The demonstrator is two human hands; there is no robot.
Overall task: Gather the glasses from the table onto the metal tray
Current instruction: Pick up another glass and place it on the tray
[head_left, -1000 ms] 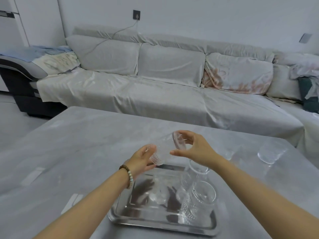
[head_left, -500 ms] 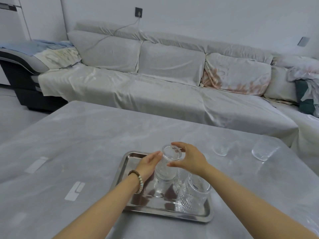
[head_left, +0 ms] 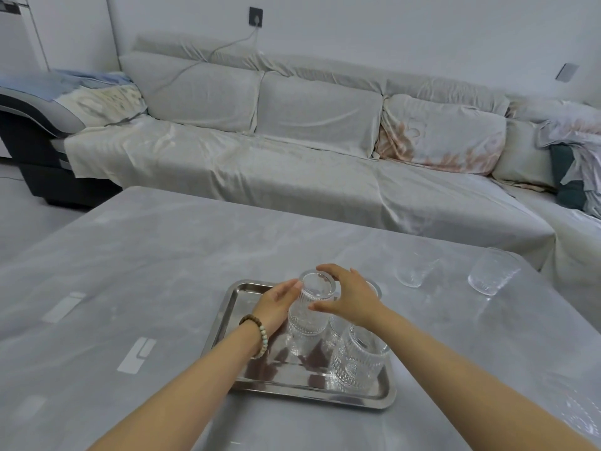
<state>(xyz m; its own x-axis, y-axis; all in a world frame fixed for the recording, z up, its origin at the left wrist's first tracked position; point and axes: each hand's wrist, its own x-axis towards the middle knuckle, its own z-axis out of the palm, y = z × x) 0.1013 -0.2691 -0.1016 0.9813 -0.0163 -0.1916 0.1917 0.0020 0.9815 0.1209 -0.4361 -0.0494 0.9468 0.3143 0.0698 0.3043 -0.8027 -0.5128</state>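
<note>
A metal tray [head_left: 241, 309] lies on the grey table in front of me. A ribbed glass [head_left: 308, 323] stands upside down on it, held between my left hand [head_left: 276, 305] on its left side and my right hand [head_left: 349, 296] cupped around its top right. A patterned glass [head_left: 357, 362] stands at the tray's front right. Another glass [head_left: 335, 330] is partly hidden behind my right hand. Two clear glasses [head_left: 413, 266] [head_left: 492, 275] stand on the table to the far right of the tray.
White tape marks [head_left: 136, 354] are stuck on the table [head_left: 162, 255] to the left. A long covered sofa [head_left: 292, 164] runs behind the table's far edge. The table's right edge is close to the far right glass.
Both hands turned the ribbed glass from tilted in the air to upside down and lowered it onto the tray. The view has shifted so the tray sits farther from me.
</note>
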